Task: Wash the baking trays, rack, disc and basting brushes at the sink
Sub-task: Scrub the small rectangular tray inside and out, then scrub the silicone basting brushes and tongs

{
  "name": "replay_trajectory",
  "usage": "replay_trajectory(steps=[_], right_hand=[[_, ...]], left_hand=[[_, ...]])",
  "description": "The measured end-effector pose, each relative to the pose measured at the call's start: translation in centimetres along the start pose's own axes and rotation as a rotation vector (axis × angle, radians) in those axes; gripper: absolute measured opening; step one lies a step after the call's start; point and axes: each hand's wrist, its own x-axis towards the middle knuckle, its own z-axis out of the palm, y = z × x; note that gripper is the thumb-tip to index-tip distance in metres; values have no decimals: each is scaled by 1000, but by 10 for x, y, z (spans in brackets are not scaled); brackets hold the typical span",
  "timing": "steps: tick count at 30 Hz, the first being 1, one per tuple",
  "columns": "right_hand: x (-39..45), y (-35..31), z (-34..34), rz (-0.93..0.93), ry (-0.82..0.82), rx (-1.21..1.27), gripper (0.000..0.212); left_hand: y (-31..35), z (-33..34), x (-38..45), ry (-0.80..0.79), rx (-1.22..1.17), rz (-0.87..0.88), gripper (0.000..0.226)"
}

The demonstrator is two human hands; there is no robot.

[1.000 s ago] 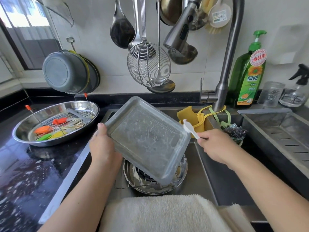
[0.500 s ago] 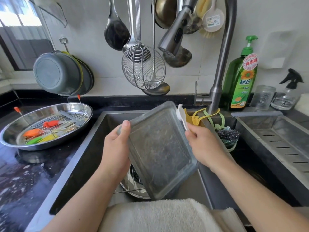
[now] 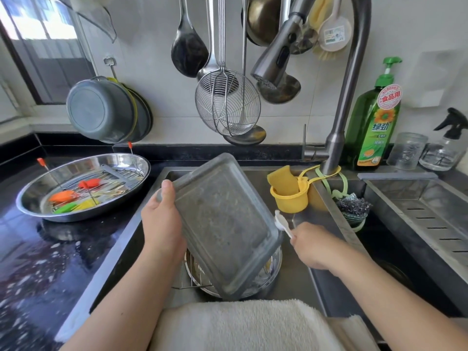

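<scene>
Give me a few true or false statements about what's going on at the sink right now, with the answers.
1. The left hand grips the rectangular baking tray by its edge. True.
2. The right hand holds a green sponge. False: it holds a white-handled tool.
3. The tray lies flat on the sink bottom. False: it is held tilted above the wire rack.
4. The yellow sponge sits in a yellow holder. True.
5. The dish soap bottle is blue. False: it is green.

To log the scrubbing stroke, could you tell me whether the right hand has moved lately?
Yes: right hand drew off the tray, rightward toward the yellow cup.
</scene>
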Motion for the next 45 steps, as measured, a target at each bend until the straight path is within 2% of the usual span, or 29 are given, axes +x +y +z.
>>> replay_trajectory(steps=[2,6,8,10,13,18,21,25,26,28,31,33,36,39,41,43,45], right_hand=[[-5,2,0,16,-51,-62,33],[-10,6,0,-27,-83,-77,29],[-8,6,-6,29,-13,-29,30],[-6,7,-11,5,101,47,21],[-4,10,-9,-98,143,90,14],[-7,7,-4,-174,79,220,33],[-9,4,-3,-227,56,263,43],[-10,2,1,-280,20,302,43],[-9,2,1,-286,12,307,44],[-8,2,4,-288,-14,316,45],[-12,0,4,-280,-24,323,44],[-16,-2,2,-291,-22,328,42],[-21,-6,1,-315,-10,321,41],[-29,-14,-9,-346,24,287,39],[-41,-25,-24,-392,-7,275,38],[-53,-41,-40,-447,-18,256,40],[-64,-60,-52,-496,15,239,40]], left_hand=[[-2,-2,3,20,-1,5,36],[-3,-4,6,104,41,13,33],[-8,-7,9,157,88,-1,31],[-15,-10,13,190,87,-91,27],[-23,-11,13,227,-7,-326,21],[-30,-5,16,202,-49,-412,27],[-40,-11,24,177,73,-460,29],[-63,-27,44,143,431,-523,31],[-76,-32,58,115,531,-517,31],[-85,-32,59,73,701,-505,47],[-80,-26,44,107,953,-459,52],[-82,-25,36,1,1185,-373,52],[-68,-20,30,119,978,-416,60],[-37,-18,17,91,850,-268,59],[-13,-17,16,13,784,-149,54],[12,-25,25,-54,747,-147,45],[37,-46,36,-38,914,-113,23]])
